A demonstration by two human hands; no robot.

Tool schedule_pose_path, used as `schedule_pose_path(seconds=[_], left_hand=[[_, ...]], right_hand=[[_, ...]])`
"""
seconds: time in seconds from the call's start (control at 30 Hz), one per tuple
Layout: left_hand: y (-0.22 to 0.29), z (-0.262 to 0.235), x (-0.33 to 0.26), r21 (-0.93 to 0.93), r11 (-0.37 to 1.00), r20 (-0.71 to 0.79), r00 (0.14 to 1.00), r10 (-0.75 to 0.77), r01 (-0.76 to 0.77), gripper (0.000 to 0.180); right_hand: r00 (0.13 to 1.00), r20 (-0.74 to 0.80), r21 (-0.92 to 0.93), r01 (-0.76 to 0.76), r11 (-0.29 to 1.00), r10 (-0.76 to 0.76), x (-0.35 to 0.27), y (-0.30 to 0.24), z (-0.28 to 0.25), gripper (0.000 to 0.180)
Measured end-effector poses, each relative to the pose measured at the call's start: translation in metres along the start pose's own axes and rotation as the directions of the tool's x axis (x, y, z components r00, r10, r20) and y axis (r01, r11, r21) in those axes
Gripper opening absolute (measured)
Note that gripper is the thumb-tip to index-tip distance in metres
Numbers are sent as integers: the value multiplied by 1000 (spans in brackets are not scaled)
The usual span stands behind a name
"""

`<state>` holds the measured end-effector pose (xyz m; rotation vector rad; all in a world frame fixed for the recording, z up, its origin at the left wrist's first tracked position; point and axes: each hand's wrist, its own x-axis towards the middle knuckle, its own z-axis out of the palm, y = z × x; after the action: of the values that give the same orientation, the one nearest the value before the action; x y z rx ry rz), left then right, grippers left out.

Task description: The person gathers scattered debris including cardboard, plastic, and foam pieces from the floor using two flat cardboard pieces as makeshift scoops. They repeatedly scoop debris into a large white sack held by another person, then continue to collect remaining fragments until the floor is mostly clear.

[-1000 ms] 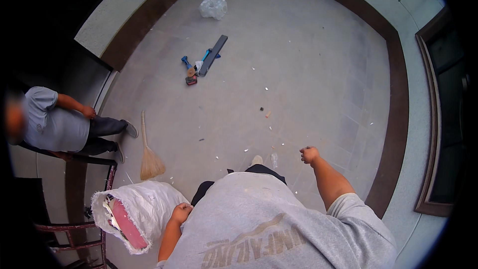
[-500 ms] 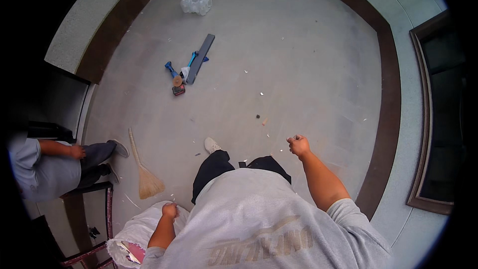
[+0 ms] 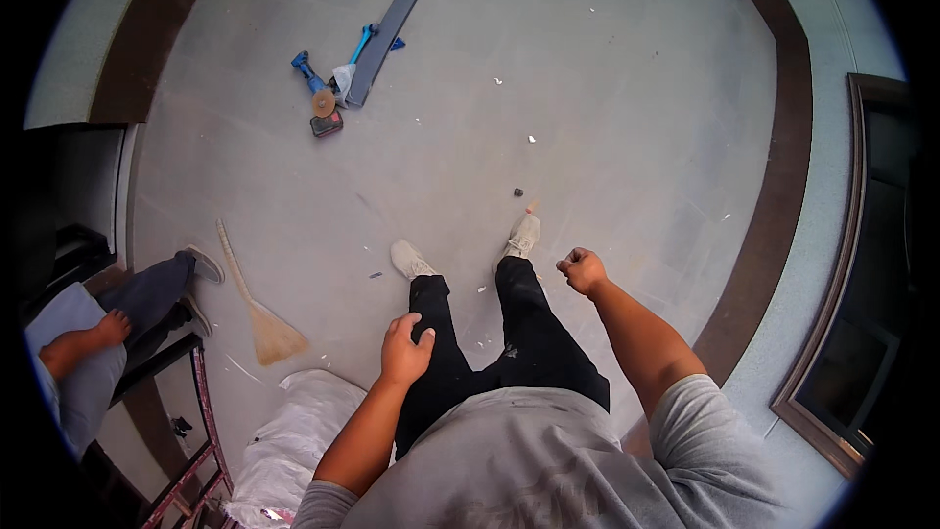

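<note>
Head view: left hand [image 3: 404,351] loose-gripped at the thigh, right hand [image 3: 583,269] clenched empty above the floor [image 3: 607,118]

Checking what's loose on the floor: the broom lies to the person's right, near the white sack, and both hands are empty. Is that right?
Not quite. In the head view the broom lies to the person's left, near the white sack. The left hand and the right hand are indeed empty.
</note>
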<state>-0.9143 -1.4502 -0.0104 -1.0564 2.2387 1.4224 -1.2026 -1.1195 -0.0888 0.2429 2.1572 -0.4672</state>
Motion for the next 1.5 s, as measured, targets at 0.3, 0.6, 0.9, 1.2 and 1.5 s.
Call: schedule_pose_path(seconds=[0.3,0.6,0.9,1.2,1.5], left_hand=[[-47,89,18,493,852,271,899,-344,178,87],[-61,55,41,568,819,200,952,-230,79,66],[-56,51,58,619,785,238,945,-224,30,68],[-62,54,34,523,852,186,971,-149,30,65],[-51,111,8,-855,287,220,805,-551,431,47]], right_hand=[[965,-169,143,-177,974,200,289,94,108,20],[794,-183,557,-402,726,580,468,113,199,18],[880,-250,-117,387,915,-404,445,118,212,19],[950,47,-190,313,931,-310,343,-18,243,25],[465,517,183,760,623,-719,-36,-105,143,23]])
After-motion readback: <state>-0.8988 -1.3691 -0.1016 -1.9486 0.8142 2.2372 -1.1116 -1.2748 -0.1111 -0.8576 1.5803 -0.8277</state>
